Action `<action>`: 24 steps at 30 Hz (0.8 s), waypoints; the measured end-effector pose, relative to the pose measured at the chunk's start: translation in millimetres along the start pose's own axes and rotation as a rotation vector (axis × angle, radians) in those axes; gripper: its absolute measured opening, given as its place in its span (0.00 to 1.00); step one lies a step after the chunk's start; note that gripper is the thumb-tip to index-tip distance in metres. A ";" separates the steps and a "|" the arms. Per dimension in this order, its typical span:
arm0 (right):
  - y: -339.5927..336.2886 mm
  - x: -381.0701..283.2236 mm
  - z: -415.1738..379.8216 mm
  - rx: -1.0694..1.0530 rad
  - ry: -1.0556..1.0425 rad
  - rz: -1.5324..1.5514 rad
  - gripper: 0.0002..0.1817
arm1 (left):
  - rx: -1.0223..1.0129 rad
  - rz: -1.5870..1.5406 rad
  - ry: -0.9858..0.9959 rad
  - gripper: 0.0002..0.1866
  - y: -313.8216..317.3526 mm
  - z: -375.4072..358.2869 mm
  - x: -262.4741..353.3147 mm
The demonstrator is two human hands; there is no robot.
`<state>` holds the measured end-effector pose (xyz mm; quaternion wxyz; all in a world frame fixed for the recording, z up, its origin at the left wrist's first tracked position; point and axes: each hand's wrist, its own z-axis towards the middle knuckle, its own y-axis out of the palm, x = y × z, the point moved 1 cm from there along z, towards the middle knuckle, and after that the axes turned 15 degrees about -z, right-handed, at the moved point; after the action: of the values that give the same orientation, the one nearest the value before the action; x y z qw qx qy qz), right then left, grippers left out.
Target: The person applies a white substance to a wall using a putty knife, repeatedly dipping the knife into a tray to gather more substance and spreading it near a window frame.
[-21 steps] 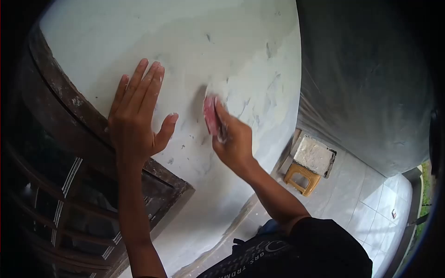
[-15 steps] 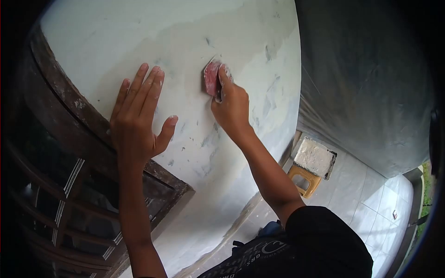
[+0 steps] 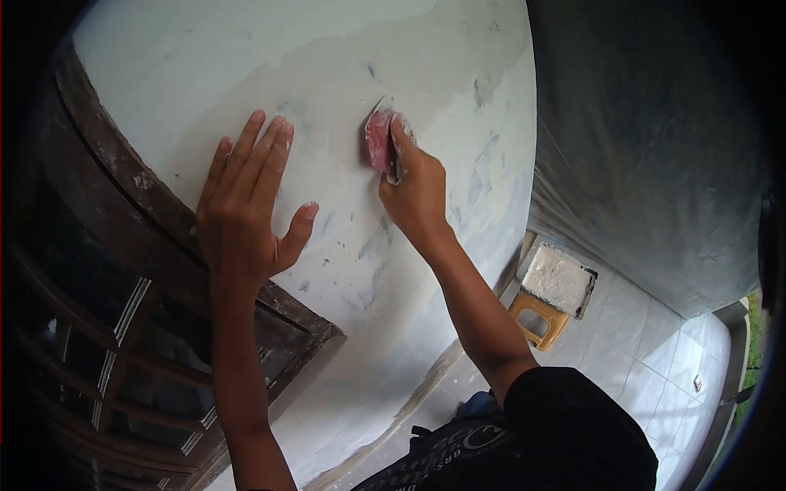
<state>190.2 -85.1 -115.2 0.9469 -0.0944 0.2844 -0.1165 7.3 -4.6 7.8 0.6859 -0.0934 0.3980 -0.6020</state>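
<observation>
My right hand (image 3: 416, 188) grips a red putty scraper (image 3: 378, 141) smeared with white filler, its thumb pointing up along the tool. The scraper is against the pale wall (image 3: 327, 106), though the exact line of contact is hard to make out. To its left, my left hand (image 3: 239, 217) lies flat on the wall with the fingers stretched upward and the thumb out to the side. White specks mark its fingertips. Damp-looking grey-beige filler and bluish-grey patches show on the wall around both hands.
A dark wooden door frame (image 3: 131, 184) with glass panes borders the wall at left. At lower right, a tray of white filler (image 3: 559, 277) rests on a yellow plastic stool (image 3: 553, 325) on the tiled floor (image 3: 618, 335). Grey plastic sheeting (image 3: 639, 155) hangs at right.
The view has shifted very slightly. My right hand and the scraper appear a touch farther right; my left hand keeps its place on the wall.
</observation>
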 end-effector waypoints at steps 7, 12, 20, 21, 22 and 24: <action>-15.9 -17.8 -109.4 -0.302 0.025 0.055 0.47 | 0.000 0.000 -0.001 0.32 0.7 -0.7 -0.5; -28.8 -14.1 -46.1 0.064 0.024 0.172 0.44 | 0.004 0.011 -0.006 0.32 0.5 0.1 2.1; -5.6 -32.7 -58.2 -0.149 -0.062 0.022 0.46 | -0.009 0.006 -0.002 0.32 0.0 1.3 1.9; -11.2 -36.8 -79.1 -0.209 -0.050 0.059 0.45 | -0.007 0.009 -0.007 0.32 0.0 1.0 2.2; -18.1 -40.8 -95.9 -0.304 -0.012 0.094 0.45 | -0.009 0.004 -0.004 0.32 -0.2 1.3 2.3; -29.2 -38.4 -103.8 -0.302 -0.009 0.206 0.44 | -0.017 -0.002 0.000 0.32 -0.8 1.1 1.3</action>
<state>96.0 -114.2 -173.4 0.9302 -0.2063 0.3025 0.0258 7.4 -6.4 8.5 0.6846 -0.0997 0.4031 -0.5991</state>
